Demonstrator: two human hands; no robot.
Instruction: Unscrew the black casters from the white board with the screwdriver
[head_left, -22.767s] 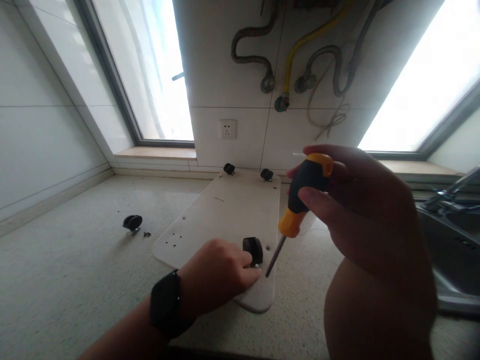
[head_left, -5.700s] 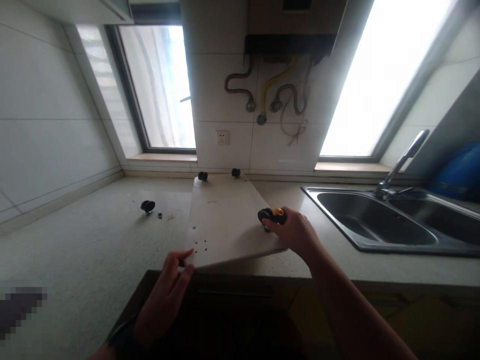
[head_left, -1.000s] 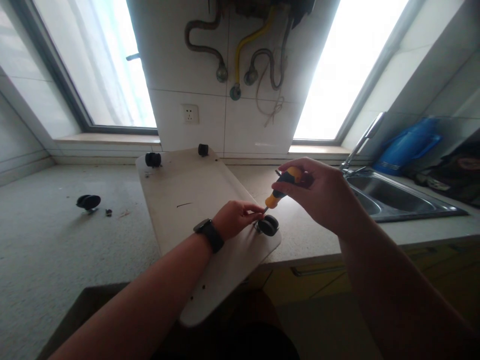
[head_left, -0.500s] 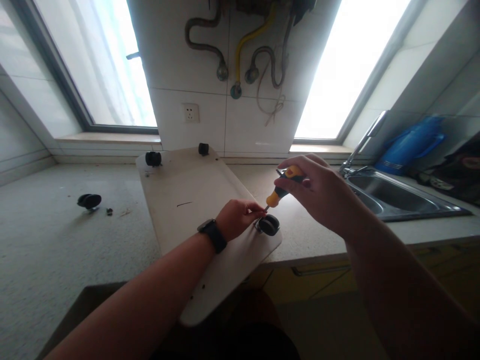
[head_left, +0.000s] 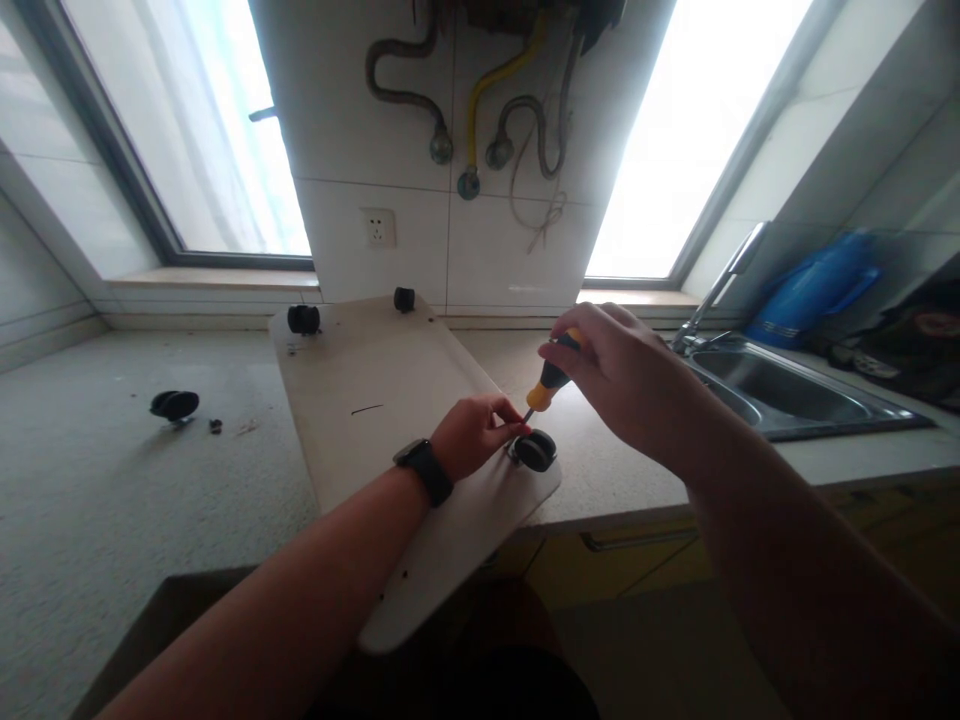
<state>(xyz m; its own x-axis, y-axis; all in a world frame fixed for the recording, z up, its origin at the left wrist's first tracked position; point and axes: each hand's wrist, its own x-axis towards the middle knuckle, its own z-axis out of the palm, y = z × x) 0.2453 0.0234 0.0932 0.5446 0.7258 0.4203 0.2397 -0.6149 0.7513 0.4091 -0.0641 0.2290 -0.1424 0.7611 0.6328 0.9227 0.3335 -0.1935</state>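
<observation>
A pale board (head_left: pixel 390 420) lies slantwise on a speckled kitchen counter (head_left: pixel 112 480), its near end jutting out past the counter edge toward the viewer. At that near end a few small screw holes (head_left: pixel 405 575) sit bare.

Further up, on the board's right edge, a black caster wheel (head_left: pixel 534 451) stands on its mounting plate. The left hand (head_left: pixel 474 434), with a dark watch on its wrist, rests on the board just left of the caster, its fingertips pressed together against the caster's base, steadying it. The right hand (head_left: pixel 624 380) is closed around the handle of an orange and black screwdriver (head_left: pixel 548 378), which tilts down and left so that its tip meets the caster's base beside the left fingertips.

Compared with half a second ago, the right hand has rolled over the handle, so that less of the orange end shows, and the tool has settled slightly lower. The board and the left hand have not moved. This looks like a turn of a screw in progress, with the caster still being worked at its plate.

Far left on the counter, well apart from the board, a loose caster (head_left: pixel 174 404) lies with a few small screws (head_left: pixel 216 426) just beside it. Two more casters (head_left: pixel 304 319) stand at the board's far end, near the tiled wall.

To the right, a steel sink (head_left: pixel 795 395) is set into the counter; what shows of its basin holds nothing visible. Behind it stand a tap (head_left: pixel 720 285) and a blue jug (head_left: pixel 814 290), whose contents cannot be seen.
</observation>
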